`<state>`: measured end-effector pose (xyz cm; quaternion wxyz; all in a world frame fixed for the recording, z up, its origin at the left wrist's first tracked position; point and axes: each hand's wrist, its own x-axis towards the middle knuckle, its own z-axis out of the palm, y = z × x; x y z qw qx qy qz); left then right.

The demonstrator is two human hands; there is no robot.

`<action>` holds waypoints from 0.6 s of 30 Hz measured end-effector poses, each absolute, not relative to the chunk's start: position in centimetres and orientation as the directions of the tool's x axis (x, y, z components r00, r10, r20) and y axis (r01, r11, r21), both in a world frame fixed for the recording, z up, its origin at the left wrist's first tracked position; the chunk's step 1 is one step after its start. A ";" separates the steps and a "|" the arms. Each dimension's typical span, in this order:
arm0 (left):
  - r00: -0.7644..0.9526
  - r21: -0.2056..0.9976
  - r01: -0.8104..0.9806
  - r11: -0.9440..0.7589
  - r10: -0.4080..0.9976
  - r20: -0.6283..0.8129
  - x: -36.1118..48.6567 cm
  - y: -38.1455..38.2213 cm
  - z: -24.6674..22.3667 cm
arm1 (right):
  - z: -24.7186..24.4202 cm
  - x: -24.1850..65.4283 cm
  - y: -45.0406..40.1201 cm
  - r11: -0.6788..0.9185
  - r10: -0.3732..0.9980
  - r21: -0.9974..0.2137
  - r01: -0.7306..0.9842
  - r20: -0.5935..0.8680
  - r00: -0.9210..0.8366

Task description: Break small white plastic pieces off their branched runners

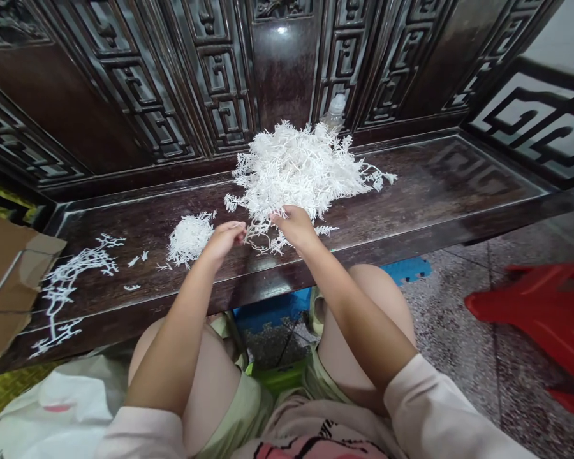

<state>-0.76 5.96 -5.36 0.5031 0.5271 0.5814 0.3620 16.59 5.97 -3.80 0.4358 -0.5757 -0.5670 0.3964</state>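
A large heap of white plastic leaf sprigs lies on the dark wooden bench. At its front edge my right hand is closed, thumb and fingers pinching a white sprig. My left hand is closed in a pinch just left of the heap, beside some thin pale looping stems; what lies between its fingertips is too small to make out. Left of that hand sits a small mound of loose white leaf pieces. Farther left lie bare white branched stems, with a few stray bits between.
A clear bottle with a white cap stands behind the heap, against the carved wooden back panel. A cardboard box is at the left end of the bench. A red plastic stool stands on the floor at right.
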 end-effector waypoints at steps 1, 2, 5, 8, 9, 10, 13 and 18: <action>-0.034 0.922 0.323 0.212 0.977 -0.213 -2.0 6.5 -5.4 | -3.8 16.6 5.9 0.021 0.998 -0.952 0.305 0.037 0.049; -0.134 0.880 0.412 0.236 0.971 -0.198 -3.3 7.0 -5.6 | -3.8 16.6 5.8 0.013 0.998 -0.953 0.303 0.030 0.051; -0.361 0.601 0.714 0.360 0.924 -0.125 -6.5 7.7 -6.2 | -3.8 16.3 5.3 -0.018 1.000 -0.952 0.304 -0.014 0.015; -0.481 0.301 0.814 0.496 0.867 -0.128 -8.0 7.7 -6.8 | -3.7 15.9 5.2 -0.030 0.999 -0.949 0.315 -0.038 -0.017; -0.500 0.253 0.814 0.522 0.853 -0.152 -8.1 7.7 -6.9 | -3.7 15.8 5.2 -0.029 0.999 -0.950 0.310 -0.039 -0.026; -0.510 0.222 0.812 0.540 0.841 -0.182 -8.0 7.7 -6.9 | -3.7 15.7 5.2 -0.027 0.999 -0.952 0.304 -0.040 -0.035; -0.540 0.164 0.799 0.578 0.811 -0.225 -7.2 7.8 -6.7 | -3.7 15.6 5.2 -0.033 0.997 -0.949 0.313 -0.052 -0.051; -0.557 0.107 0.812 0.574 0.817 -0.152 -7.0 8.0 -6.5 | -3.8 15.5 5.0 -0.026 0.997 -0.951 0.309 -0.047 -0.059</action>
